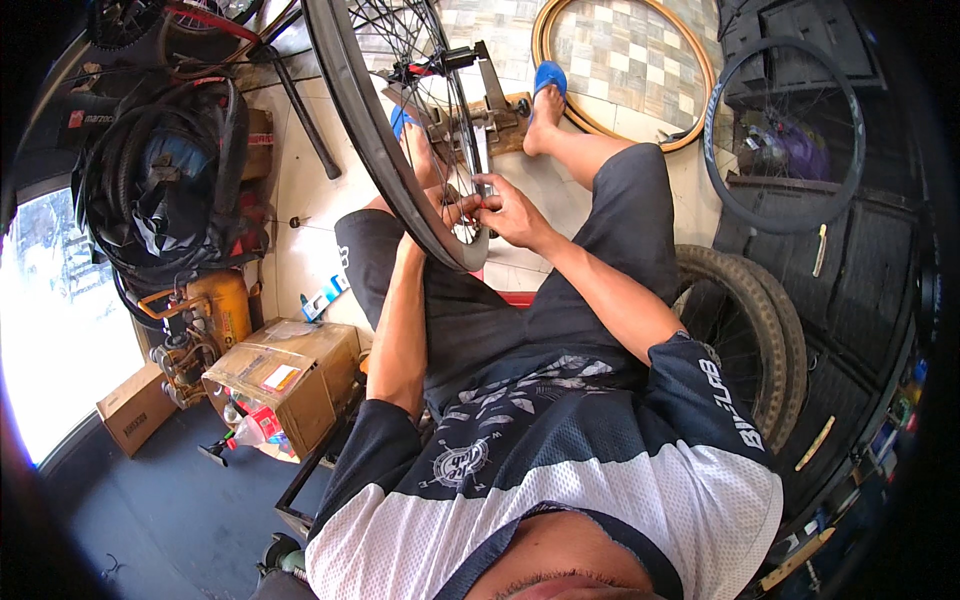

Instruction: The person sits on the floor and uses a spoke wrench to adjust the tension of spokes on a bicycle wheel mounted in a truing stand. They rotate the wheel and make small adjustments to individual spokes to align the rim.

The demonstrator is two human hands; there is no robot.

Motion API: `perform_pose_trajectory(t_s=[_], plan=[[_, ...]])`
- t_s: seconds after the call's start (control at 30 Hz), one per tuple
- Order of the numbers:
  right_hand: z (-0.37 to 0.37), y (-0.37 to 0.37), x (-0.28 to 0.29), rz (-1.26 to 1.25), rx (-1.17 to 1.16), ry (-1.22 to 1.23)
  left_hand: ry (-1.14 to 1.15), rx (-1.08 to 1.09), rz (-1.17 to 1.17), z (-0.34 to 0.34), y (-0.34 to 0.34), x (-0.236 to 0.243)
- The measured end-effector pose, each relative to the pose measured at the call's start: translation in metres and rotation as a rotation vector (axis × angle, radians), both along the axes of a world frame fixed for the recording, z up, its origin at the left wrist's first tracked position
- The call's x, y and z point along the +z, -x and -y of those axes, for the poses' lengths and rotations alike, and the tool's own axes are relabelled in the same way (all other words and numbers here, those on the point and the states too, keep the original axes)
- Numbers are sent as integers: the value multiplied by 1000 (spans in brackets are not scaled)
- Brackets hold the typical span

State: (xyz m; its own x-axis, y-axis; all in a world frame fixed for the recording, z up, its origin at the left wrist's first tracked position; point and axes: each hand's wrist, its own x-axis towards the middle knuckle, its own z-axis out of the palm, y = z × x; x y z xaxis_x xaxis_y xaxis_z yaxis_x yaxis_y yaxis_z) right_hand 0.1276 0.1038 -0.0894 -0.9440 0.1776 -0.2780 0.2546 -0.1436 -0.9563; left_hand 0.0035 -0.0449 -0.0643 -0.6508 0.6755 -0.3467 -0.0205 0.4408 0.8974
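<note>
A black bicycle wheel [352, 105] stands upright between my knees, its hub held in a metal wheel stand [492, 88]. My left hand [457, 210] reaches in at the lower part of the wheel, partly covered by the rim and spokes, with its fingers closed. From the other side, my right hand [516, 214] meets it by the spokes just inside the rim, fingers bent in a pinch. Whatever small thing sits between the fingertips is too small and hidden to make out.
Tan-edged tires [545, 40] lie on the tiled floor ahead. Another wheel [712, 140] leans at the right, above knobby tires [770, 330]. To the left are a pile of black tires [100, 170], a yellow compressor [222, 305] and an opened cardboard box [310, 360].
</note>
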Motion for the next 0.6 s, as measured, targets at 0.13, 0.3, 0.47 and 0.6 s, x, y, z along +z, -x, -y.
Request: perform_pose_trajectory(t_s=[0.13, 0.3, 0.47, 0.6], plan=[[5, -3, 10, -15, -66, -371, 127, -39, -89, -17, -10, 9], [3, -6, -1, -29, -47, -109, -1, 146, 105, -16, -8, 8], [-4, -6, -2, 68, 19, 473, -58, 273, -72, 7, 10, -34], [-17, -9, -5, 140, 139, 487, -94, 39, -127, -9, -1, -31]])
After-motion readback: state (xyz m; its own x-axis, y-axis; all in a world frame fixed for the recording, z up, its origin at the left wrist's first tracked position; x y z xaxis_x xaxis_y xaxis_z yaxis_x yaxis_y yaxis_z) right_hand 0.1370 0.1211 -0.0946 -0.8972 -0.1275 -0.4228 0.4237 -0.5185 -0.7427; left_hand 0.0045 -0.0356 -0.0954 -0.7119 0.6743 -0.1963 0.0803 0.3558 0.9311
